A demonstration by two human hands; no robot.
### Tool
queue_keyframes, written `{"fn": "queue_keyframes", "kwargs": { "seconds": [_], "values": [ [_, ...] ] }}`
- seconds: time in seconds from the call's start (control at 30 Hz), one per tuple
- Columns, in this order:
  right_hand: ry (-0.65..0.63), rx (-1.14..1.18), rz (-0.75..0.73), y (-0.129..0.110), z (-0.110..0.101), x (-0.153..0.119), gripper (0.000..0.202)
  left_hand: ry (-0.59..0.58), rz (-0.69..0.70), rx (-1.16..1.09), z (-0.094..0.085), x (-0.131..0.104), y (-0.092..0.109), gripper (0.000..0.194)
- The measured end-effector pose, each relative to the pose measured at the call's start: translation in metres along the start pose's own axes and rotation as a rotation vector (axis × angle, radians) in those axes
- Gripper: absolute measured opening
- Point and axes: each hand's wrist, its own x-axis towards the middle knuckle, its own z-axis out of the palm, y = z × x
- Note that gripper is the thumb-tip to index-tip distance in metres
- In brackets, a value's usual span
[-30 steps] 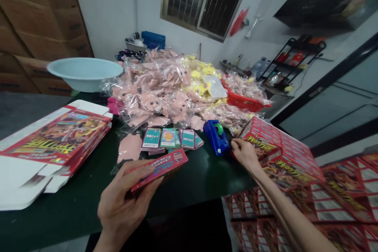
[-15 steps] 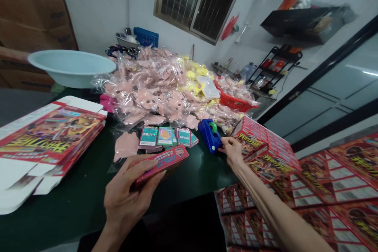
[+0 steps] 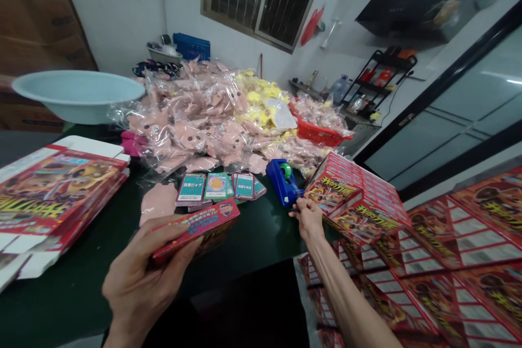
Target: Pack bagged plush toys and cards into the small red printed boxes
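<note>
My left hand (image 3: 141,272) is closed round a slim red cardboard box (image 3: 199,231), holding it tilted above the table. Fingers and thumb grip its two broad sides. At the near end of a blue tape dispenser (image 3: 282,182), my right hand (image 3: 309,220) is pinched closed. Whatever sits between those fingertips is too small to make out. A roll of green tape (image 3: 287,170) is mounted in the dispenser. Stacks of teal-faced cards (image 3: 218,185) lie beyond the box, beside a pink piece in a clear bag (image 3: 159,202).
Flattened red-and-white cartons (image 3: 61,185) lie at left, near a pale blue basin (image 3: 79,98). Bagged pink and yellow pieces (image 3: 196,130) are heaped behind, with a red basket (image 3: 318,130). Finished-looking red boxes (image 3: 359,196) stand at right, above more stacked boxes (image 3: 444,250).
My left hand and the red box have shifted left and slightly down in the view. My right hand stays at the dispenser, its fingertips a little lower and nearer me. The whole view has swung slightly.
</note>
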Motion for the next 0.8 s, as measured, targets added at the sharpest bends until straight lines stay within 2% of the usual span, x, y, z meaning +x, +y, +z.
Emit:
{"fn": "queue_keyframes", "kwargs": {
  "seconds": [0.1,0.27,0.43,0.57,0.63,0.73,0.8],
  "values": [
    [-0.039,-0.143,0.015,0.002,-0.003,0.009,0.019,0.028,-0.002,-0.011,0.001,0.0,0.002,0.03],
    [-0.076,-0.361,-0.034,-0.007,-0.011,0.018,0.021,0.029,0.026,0.01,0.001,0.002,0.003,0.028],
    [-0.083,-0.475,-0.047,-0.015,-0.011,0.008,0.021,0.021,0.022,-0.04,0.001,0.002,0.0,0.028],
    [-0.07,-0.454,-0.119,-0.021,-0.008,-0.018,0.017,0.01,0.023,-0.11,0.0,0.003,-0.001,0.03],
    [-0.092,-0.404,-0.191,-0.028,-0.007,-0.037,0.024,-0.015,0.036,-0.132,-0.001,0.003,-0.001,0.031],
    [-0.203,-0.301,-0.274,-0.047,-0.003,-0.076,0.027,-0.035,0.059,-0.166,-0.003,0.006,0.001,0.031],
    [-0.337,-0.208,-0.265,-0.065,0.004,-0.107,0.028,-0.035,0.057,-0.177,-0.004,0.007,0.003,0.029]
  ]
}}
